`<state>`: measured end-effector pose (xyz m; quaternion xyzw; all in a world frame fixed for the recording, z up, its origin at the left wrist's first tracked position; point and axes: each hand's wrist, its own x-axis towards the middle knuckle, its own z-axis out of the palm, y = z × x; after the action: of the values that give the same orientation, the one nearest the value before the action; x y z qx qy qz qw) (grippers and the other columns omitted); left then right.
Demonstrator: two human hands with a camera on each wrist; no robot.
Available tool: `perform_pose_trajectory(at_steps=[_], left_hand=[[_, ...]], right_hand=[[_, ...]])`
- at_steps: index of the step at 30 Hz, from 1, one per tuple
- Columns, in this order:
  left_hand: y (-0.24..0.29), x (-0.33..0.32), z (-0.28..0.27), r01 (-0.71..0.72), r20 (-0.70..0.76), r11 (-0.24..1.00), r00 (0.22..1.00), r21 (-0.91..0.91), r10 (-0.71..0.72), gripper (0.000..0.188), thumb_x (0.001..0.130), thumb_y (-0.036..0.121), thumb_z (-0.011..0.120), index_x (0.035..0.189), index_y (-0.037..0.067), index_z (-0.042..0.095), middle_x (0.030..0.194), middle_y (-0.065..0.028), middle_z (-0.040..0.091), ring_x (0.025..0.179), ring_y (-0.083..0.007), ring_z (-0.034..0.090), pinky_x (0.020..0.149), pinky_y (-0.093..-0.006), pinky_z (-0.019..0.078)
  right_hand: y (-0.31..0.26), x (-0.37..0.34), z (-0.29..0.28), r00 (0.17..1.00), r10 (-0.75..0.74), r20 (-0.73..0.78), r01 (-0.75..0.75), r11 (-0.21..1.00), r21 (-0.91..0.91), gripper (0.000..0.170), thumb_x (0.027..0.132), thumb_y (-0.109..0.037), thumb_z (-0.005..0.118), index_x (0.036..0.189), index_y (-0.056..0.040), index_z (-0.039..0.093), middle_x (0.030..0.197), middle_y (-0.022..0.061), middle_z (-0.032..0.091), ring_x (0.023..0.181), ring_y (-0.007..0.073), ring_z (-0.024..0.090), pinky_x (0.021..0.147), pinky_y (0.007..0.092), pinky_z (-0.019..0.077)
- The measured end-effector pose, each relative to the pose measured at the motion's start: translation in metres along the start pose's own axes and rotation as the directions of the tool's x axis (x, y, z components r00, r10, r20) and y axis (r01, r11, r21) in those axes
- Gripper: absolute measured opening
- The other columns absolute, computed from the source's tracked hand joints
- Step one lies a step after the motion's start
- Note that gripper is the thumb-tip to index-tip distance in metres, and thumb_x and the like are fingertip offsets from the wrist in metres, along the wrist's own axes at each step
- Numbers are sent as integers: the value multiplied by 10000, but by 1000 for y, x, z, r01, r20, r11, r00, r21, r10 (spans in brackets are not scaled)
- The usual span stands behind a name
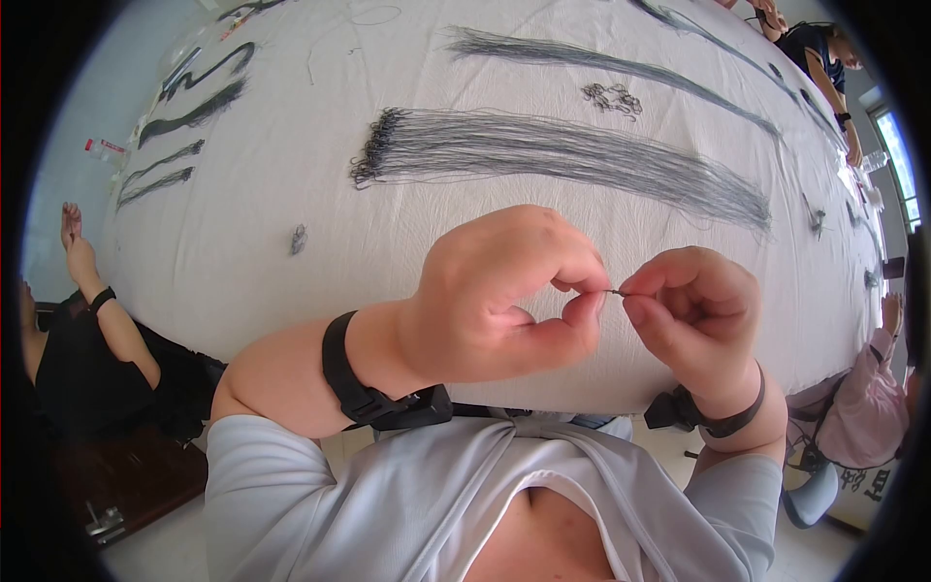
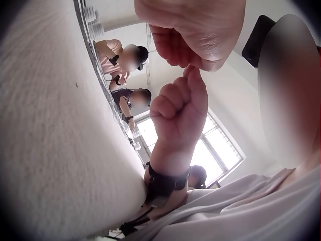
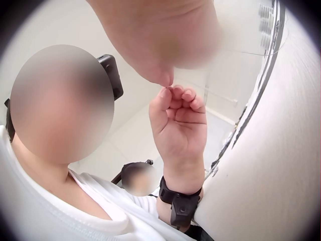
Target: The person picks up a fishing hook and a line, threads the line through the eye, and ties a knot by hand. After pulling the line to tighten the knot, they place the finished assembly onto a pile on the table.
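Above the near part of the white-covered table (image 1: pixel 252 291), my two hands meet fingertip to fingertip. A short, thin dark piece (image 1: pixel 616 292), like a bit of twisted line or wire, spans the small gap between them. My left hand (image 1: pixel 480 286) pinches one end between thumb and forefinger. At the other end, my right hand (image 1: pixel 708 315) pinches it the same way, its other fingers curled in. In both wrist views the fingertips come together and largely hide the piece.
Beyond my hands lies a wide bundle of dark strands (image 1: pixel 572 150) with small curled ends at its left. A longer bundle (image 1: pixel 621 68) and a dark tangle (image 1: pixel 613 99) lie farther back. A small clump (image 1: pixel 298 239) sits left. Other people sit around the table.
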<state>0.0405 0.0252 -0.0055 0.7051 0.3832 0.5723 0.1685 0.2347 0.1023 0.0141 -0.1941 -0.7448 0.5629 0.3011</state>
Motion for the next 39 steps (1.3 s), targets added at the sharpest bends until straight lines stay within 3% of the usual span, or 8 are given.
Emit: perform_pose_trajectory(at_steps=[14,20,29,39], left_hand=[[0,-4,1,190,37,974,982,-124,-187,187,679,-115,611,832,-8,601,807,-105,625,704,-163,603,642,-255,474],[-1,-1,-1,144,57,986,989,-80,-140,214,664,-118,619,838,6,605,813,-104,630,704,-175,611,635,-261,479],[-4,1,1,-35,12,999,999,11,35,251,649,-121,640,852,22,604,813,-101,636,695,-197,617,615,-269,488],[-4,1,3,-81,-24,993,996,89,84,254,646,-115,647,853,26,607,796,-100,633,676,-214,612,596,-269,483]], right_hand=[[0,0,-1,992,115,42,-120,983,140,123,819,58,637,940,42,622,588,-85,477,506,-41,342,459,157,230],[-1,0,-3,991,114,66,-123,981,150,132,820,65,628,951,48,625,595,-80,489,503,-40,342,456,156,226],[0,0,-1,994,76,75,-88,981,172,137,829,81,599,961,55,628,589,-75,489,506,-37,350,458,156,240],[-1,1,-3,977,195,88,-210,950,231,110,843,62,604,950,47,628,603,-76,490,521,-36,358,469,156,249]])
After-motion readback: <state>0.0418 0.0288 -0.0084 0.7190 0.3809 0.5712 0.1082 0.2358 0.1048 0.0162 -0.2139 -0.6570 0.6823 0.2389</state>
